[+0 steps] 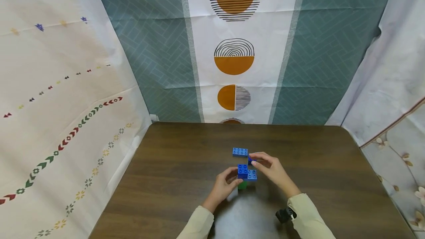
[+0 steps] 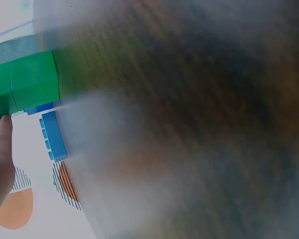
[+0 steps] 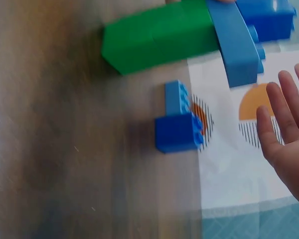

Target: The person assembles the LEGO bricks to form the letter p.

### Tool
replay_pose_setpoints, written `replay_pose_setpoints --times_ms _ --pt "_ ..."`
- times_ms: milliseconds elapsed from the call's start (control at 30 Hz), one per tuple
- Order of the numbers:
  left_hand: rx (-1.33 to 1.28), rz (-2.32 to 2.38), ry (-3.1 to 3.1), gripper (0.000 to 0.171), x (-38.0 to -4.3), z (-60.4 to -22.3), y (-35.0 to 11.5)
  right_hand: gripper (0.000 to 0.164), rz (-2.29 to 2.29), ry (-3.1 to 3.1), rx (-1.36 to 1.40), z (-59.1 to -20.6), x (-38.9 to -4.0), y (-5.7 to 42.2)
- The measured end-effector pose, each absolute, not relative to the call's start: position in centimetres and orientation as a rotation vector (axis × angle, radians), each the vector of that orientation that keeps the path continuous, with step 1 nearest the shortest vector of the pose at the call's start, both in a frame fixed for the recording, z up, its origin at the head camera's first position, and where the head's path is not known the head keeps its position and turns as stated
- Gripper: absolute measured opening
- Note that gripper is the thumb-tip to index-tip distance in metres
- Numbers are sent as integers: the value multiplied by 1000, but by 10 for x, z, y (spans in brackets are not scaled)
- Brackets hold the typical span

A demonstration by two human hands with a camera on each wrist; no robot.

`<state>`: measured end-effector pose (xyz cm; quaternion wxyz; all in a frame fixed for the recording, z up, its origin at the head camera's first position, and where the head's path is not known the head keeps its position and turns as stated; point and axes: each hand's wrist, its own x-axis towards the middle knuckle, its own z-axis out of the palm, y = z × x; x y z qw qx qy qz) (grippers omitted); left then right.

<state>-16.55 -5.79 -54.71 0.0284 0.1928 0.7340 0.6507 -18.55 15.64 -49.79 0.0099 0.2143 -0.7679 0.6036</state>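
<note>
Here, a studded plastic tower is gripped, long axis upright, by the left hand; the right hand is spread, empty.

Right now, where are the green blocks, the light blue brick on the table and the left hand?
Green blocks point(image 3: 162, 37): right wrist view, long side.
Light blue brick point(image 1: 240, 152): head view, studded top.
Left hand point(image 1: 221, 187): head view, its back.
</note>
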Motion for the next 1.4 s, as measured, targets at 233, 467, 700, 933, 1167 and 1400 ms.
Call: replay_pose_setpoints --times_ms 233,467,700,933,1167,1400 --pt "599 2011 2282 31 -165 -543 -58 35 1827 -2418 528 -493 -201 167" --pt "609 1987 2282 30 -166 -542 -57 39 1885 -2474 441 -504 -214 169" --pt "590 1923 2330 30 -161 -537 -58 47 1890 -2517 370 -553 -237 171" --pt "598 1927 2339 30 -162 -536 -59 47 1917 -2557 301 -570 -246 166" --pt "594 1933 2324 30 -162 -537 -59 45 1867 -2641 227 -575 -248 163" --pt "590 1942 2304 30 -162 -537 -59 40 1822 -2705 116 -578 -247 161"
